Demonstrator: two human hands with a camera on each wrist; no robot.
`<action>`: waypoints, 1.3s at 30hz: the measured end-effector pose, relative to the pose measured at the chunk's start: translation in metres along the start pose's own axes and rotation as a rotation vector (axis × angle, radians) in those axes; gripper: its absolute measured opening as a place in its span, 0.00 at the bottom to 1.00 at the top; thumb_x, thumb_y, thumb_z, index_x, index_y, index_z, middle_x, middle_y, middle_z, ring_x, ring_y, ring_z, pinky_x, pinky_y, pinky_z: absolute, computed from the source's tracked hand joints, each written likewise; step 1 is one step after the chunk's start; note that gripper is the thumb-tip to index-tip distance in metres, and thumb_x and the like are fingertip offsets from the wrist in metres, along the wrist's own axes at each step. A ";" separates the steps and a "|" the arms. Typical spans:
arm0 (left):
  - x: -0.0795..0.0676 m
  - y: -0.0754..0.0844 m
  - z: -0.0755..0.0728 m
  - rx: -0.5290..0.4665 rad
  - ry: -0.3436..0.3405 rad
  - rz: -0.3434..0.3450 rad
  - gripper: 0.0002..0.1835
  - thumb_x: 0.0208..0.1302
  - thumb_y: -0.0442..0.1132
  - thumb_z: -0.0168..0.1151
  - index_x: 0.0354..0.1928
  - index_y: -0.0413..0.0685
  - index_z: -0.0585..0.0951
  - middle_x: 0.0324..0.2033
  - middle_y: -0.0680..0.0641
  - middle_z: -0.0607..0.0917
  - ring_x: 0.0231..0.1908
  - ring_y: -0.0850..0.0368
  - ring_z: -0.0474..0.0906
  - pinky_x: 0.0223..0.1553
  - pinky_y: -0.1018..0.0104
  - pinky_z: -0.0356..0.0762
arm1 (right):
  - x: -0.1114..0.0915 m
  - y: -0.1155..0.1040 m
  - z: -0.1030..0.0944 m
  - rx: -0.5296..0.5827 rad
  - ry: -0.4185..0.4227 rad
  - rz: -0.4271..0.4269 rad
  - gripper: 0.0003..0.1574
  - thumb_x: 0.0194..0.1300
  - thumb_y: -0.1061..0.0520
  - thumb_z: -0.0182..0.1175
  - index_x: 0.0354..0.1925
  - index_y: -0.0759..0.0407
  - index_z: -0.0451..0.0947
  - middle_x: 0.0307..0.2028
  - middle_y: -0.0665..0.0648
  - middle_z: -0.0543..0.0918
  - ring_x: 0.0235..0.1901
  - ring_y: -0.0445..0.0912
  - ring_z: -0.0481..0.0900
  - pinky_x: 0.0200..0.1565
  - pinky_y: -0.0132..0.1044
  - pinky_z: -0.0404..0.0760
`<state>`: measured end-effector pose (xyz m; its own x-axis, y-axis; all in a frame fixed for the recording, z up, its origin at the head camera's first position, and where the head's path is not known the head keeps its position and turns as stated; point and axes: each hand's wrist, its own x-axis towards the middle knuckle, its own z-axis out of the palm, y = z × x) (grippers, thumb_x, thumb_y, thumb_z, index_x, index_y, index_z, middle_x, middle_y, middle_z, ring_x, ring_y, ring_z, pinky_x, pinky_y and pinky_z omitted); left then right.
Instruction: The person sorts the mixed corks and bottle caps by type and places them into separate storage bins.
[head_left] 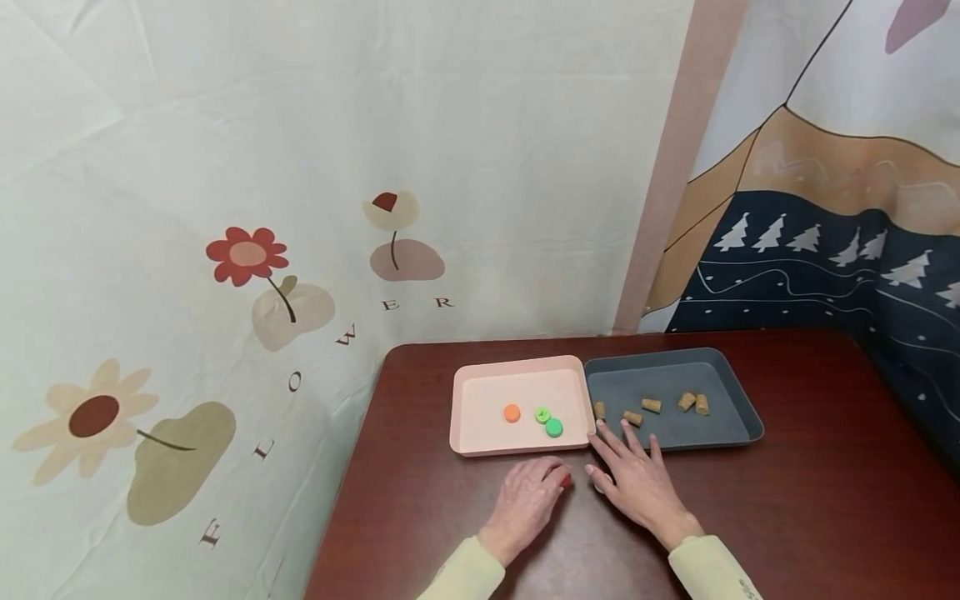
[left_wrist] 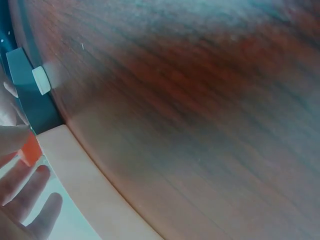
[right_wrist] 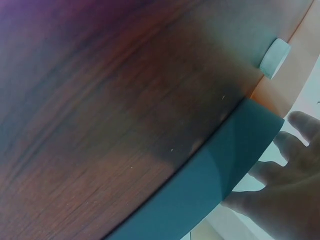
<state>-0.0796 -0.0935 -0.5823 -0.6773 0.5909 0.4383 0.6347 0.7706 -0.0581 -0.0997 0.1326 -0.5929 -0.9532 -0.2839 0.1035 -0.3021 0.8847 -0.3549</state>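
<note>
My left hand (head_left: 523, 502) holds a red round cap (head_left: 566, 480) at its fingertips, in front of the pink tray (head_left: 480, 444). In the left wrist view the cap (left_wrist: 31, 150) looks orange-red between the fingers. Fingers spread, my right hand (head_left: 641, 490) hovers or rests at the front edge of the grey tray (head_left: 727, 383); contact is unclear. A white round cap (right_wrist: 275, 58) lies on the table near its thumb, partly hidden in the head view. Inside the pink tray are an orange cap (head_left: 512, 413), a light green cap (head_left: 542, 414) and a darker green cap (head_left: 553, 427).
Several corks (head_left: 651, 406) lie in the grey tray, one close to its left wall. Both trays stand side by side on a dark red-brown wooden table (head_left: 817, 500). A printed cloth (head_left: 525, 167) hangs behind the table and along its left.
</note>
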 end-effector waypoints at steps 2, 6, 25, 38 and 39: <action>0.000 -0.002 -0.001 -0.011 0.025 0.000 0.15 0.62 0.43 0.75 0.51 0.57 0.86 0.48 0.57 0.85 0.50 0.61 0.82 0.53 0.63 0.79 | 0.000 0.000 0.001 -0.009 -0.002 -0.001 0.37 0.74 0.35 0.58 0.73 0.49 0.73 0.76 0.55 0.68 0.77 0.64 0.56 0.68 0.76 0.52; 0.001 -0.007 -0.005 -0.033 0.049 -0.010 0.18 0.61 0.42 0.75 0.53 0.56 0.86 0.51 0.56 0.85 0.54 0.60 0.81 0.58 0.61 0.76 | 0.000 0.000 0.002 -0.021 -0.002 -0.006 0.37 0.74 0.35 0.58 0.73 0.49 0.73 0.75 0.54 0.69 0.77 0.64 0.57 0.68 0.76 0.52; 0.007 -0.061 -0.011 -0.020 0.187 -0.143 0.22 0.53 0.32 0.79 0.51 0.51 0.86 0.49 0.50 0.86 0.56 0.51 0.82 0.61 0.37 0.73 | -0.003 0.002 0.003 -0.018 -0.003 -0.022 0.38 0.75 0.36 0.57 0.75 0.49 0.71 0.76 0.53 0.68 0.77 0.63 0.57 0.68 0.75 0.51; 0.018 -0.097 -0.015 0.056 0.075 -0.274 0.19 0.53 0.34 0.81 0.48 0.50 0.87 0.45 0.49 0.87 0.56 0.49 0.82 0.61 0.33 0.72 | -0.003 0.001 0.002 -0.018 -0.009 -0.021 0.38 0.75 0.36 0.57 0.75 0.49 0.71 0.76 0.53 0.68 0.77 0.63 0.57 0.69 0.75 0.52; 0.020 -0.099 -0.015 0.063 0.061 -0.283 0.19 0.54 0.35 0.80 0.48 0.50 0.87 0.45 0.49 0.87 0.56 0.48 0.82 0.62 0.33 0.71 | -0.003 0.001 0.002 -0.018 -0.008 -0.021 0.38 0.75 0.36 0.57 0.75 0.50 0.71 0.76 0.53 0.68 0.77 0.63 0.58 0.68 0.75 0.52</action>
<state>-0.1500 -0.1618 -0.5543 -0.7990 0.3366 0.4983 0.3984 0.9170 0.0195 -0.0975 0.1335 -0.5954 -0.9467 -0.3053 0.1031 -0.3220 0.8851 -0.3359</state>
